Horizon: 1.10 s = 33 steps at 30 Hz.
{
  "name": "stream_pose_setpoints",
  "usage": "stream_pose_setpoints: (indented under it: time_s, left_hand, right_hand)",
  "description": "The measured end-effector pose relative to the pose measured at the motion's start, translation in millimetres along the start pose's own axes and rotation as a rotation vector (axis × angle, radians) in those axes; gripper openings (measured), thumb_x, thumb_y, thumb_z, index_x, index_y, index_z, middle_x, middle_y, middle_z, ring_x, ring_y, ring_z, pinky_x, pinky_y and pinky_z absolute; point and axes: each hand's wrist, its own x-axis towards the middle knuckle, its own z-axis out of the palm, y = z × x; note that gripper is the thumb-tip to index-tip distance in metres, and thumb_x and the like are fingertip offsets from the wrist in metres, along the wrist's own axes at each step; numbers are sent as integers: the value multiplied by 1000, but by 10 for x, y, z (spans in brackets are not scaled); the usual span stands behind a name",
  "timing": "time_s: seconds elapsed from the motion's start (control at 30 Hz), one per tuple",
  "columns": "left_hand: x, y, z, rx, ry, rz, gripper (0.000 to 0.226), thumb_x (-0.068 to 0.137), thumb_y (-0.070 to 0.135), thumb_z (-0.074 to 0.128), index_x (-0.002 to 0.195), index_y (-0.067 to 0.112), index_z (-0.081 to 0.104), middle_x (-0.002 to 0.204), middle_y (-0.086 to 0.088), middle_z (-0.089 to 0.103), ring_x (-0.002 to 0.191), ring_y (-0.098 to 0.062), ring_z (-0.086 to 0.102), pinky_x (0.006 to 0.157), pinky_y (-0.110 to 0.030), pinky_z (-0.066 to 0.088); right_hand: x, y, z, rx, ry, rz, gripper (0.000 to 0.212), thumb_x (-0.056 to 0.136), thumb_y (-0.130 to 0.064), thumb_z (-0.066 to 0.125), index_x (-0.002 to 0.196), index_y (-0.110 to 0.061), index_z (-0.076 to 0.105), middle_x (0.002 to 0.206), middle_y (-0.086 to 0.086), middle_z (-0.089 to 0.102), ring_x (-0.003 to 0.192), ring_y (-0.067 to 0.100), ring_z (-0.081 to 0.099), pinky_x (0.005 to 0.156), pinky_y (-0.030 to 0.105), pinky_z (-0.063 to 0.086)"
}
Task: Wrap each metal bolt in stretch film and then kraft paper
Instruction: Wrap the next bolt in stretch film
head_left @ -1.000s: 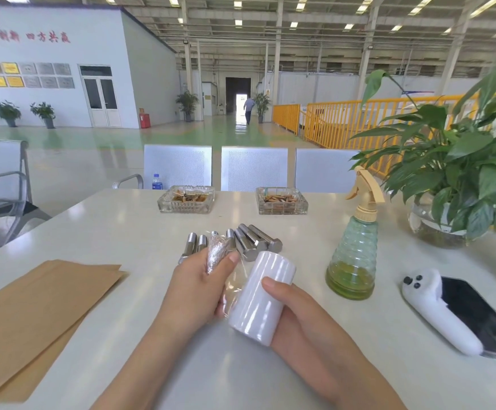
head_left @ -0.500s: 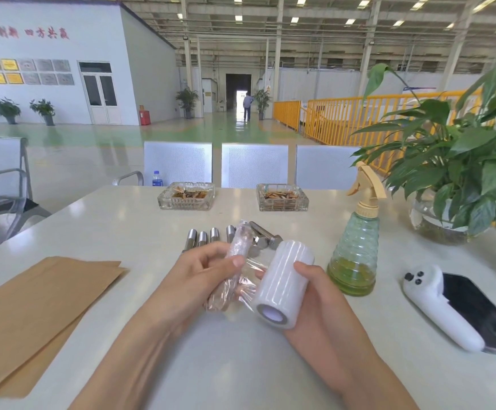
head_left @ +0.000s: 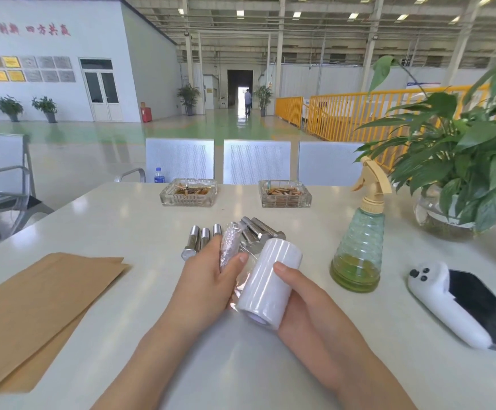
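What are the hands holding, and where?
Left hand grips the film-covered bolt around its lower part; right hand holds the film roll around its side.

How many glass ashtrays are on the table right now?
2. One glass ashtray sits at the far edge, left of centre; the other ashtray sits to its right, nearer the spray bottle.

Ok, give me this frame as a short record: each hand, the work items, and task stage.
left hand: holds film-wrapped bolt
right hand: grips stretch film roll
bare bolts: lying on table beyond the hands
kraft paper: flat at left, untouched
stage: film wrapping under way, paper step not yet begun
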Motion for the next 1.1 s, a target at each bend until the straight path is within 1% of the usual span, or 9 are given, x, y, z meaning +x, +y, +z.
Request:
stream_pose_setpoints:
  time_s: [0.1,0.17,0.23,0.4,0.53,0.63,0.7,0.9,1.1]
  left_hand:
    - [0,0,37,59,1,-56,29,103,46,51,84,24,54,69,13,65,65,-3,59,60,-21,40]
    - [4,22,33,-150,-75,-203,38,107,42,40,84,14,53,65,3,63,56,-14,56,60,-31,43]
    - [-1,34,-19,-353,-180,-266,32,110,26,38,94,4,55,71,-5,65,56,-22,55,57,-30,45]
    - [16,35,-120,-477,-271,-238,20,93,15,73,109,5,67,76,-18,62,68,-27,51,63,-38,37]
    - [13,85,-71,-464,-261,-180,13,93,19,73,94,7,70,74,-13,53,67,-21,47,52,-26,37]
    - [-24,100,-17,-434,-272,-91,14,103,25,60,104,16,70,92,-8,72,83,-14,65,73,-23,51]
    - [-35,64,18,-370,-271,-89,18,106,31,54,114,22,67,101,-4,74,93,-13,68,84,-31,54]
    - [3,-15,63,-98,-60,69,9,105,26,55,100,27,62,85,17,67,77,-1,63,66,-16,44]
    - [-3,-10,76,-110,-32,5,33,104,53,42,88,29,59,76,13,64,68,-1,58,63,-19,43]
  right_hand:
    - [25,38,-3,28,0,-7,43,97,-24,70,135,-7,64,137,25,63,128,39,62,96,45,56]
    - [23,25,-22,14,13,-23,40,91,-25,76,127,-7,71,126,22,69,120,38,67,94,44,57]
    - [3,-10,-64,-24,53,-72,43,90,-26,77,128,-7,70,127,22,69,122,37,66,99,46,56]
    - [-33,-64,-117,-97,74,-70,50,98,-25,62,145,-7,56,143,23,59,135,40,55,116,55,40]
    - [-7,-67,-108,-48,47,-45,38,91,-29,68,126,-12,73,138,21,64,125,33,64,98,44,55]
    - [34,-22,-88,-18,24,-21,48,89,-28,74,132,-7,68,138,22,63,126,36,62,98,45,54]
    - [49,-3,-89,-40,26,-9,51,89,-30,75,134,-8,66,137,23,63,127,38,62,101,49,53]
    - [22,-6,-74,-150,41,-74,45,97,-27,65,140,-16,62,143,19,61,137,36,54,118,55,39]
    - [-3,-31,-21,-159,41,-58,49,98,-30,64,144,-15,58,144,16,61,137,32,55,120,54,36]
